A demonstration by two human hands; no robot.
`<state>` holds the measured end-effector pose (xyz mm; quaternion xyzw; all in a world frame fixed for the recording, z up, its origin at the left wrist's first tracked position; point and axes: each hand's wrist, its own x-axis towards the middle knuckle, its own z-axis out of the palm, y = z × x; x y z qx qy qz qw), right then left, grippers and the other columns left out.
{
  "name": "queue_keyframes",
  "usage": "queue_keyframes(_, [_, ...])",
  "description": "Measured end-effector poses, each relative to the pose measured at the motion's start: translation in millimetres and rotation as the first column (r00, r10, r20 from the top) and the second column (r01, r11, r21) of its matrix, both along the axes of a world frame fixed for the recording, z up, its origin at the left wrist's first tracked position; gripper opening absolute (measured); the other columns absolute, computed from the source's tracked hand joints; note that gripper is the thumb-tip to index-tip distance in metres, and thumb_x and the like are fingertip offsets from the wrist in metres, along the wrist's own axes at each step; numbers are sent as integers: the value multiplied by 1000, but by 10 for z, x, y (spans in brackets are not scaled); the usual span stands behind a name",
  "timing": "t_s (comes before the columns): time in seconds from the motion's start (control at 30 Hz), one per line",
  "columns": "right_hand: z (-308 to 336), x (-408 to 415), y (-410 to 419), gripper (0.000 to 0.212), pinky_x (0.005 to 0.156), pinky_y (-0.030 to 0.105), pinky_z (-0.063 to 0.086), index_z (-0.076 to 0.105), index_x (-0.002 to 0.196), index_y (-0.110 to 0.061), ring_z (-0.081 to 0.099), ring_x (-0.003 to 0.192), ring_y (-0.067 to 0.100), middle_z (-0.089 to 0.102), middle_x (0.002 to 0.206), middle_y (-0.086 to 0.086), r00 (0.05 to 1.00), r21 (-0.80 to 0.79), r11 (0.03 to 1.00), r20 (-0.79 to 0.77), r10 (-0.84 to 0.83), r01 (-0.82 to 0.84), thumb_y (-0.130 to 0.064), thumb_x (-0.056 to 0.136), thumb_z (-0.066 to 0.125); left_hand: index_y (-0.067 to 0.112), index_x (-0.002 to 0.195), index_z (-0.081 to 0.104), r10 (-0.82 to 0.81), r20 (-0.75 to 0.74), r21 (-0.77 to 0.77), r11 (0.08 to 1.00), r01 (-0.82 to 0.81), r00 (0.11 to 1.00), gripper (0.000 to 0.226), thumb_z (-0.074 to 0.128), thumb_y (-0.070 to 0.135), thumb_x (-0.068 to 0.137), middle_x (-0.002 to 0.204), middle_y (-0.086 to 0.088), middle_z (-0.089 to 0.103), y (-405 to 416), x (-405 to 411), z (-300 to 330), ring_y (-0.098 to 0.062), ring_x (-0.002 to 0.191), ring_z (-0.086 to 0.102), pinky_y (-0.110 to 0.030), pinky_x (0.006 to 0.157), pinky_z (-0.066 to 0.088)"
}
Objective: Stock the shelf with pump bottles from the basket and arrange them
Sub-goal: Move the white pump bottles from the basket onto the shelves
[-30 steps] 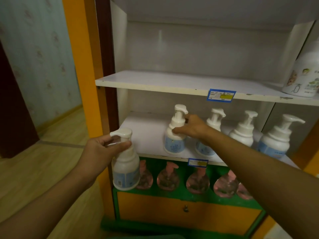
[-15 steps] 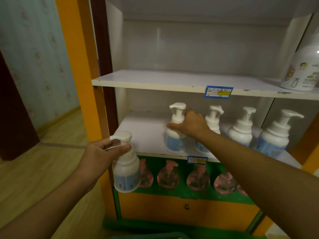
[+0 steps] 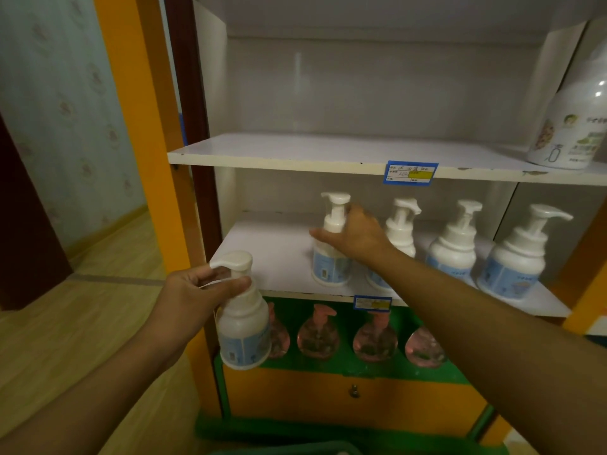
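Pale patterned wallpaper (image 3: 65, 103) fills the frame's left, light wood-plank floor (image 3: 75, 326) below it, dark maroon door edge (image 3: 23, 224) far left, dim indoor lighting.

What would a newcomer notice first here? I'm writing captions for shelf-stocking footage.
Two bare arms reach in: the left hand holds a white pump bottle in front of the shelf's left edge, while the right hand grips the leftmost of four white bottles on the middle shelf. Below, pink bottles line a green shelf.
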<state>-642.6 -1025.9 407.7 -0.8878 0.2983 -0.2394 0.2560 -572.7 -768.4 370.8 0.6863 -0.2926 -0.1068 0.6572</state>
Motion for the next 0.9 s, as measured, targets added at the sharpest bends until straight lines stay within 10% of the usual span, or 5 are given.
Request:
queue_keyframes(0.57, [1,-5,8,65,84,40,51,53,121,-16,61,105,29,64,116,8,998,-107,994,62,-23,30,-52,71,74,17,92,74,4,-7,54,999,-3,1000,19,73,20,73,89,3,76,-1,-72,16,-24,85,71,-50,81,55])
queue_keyframes(0.73, [-46,-132,50,72,88,46,51,48,122,-11,59,106,27,62,116,8,992,-5,1000,124,-18,19,-55,70,73,15,91,74,3,-8,40,999,-2,1000,18,73,19,74,88,3,77,10,-47,33,-17,83,72,-35,73,58])
queue_keyframes(0.9, [-93,-328,342,20,74,37,54,59,92,-18,57,73,12,60,80,-3,915,84,983,385,121,-165,-29,81,71,14,97,73,-42,-34,26,999,43,999,21,73,14,76,90,5,77,-52,-79,106,-12,83,72,-17,64,57])
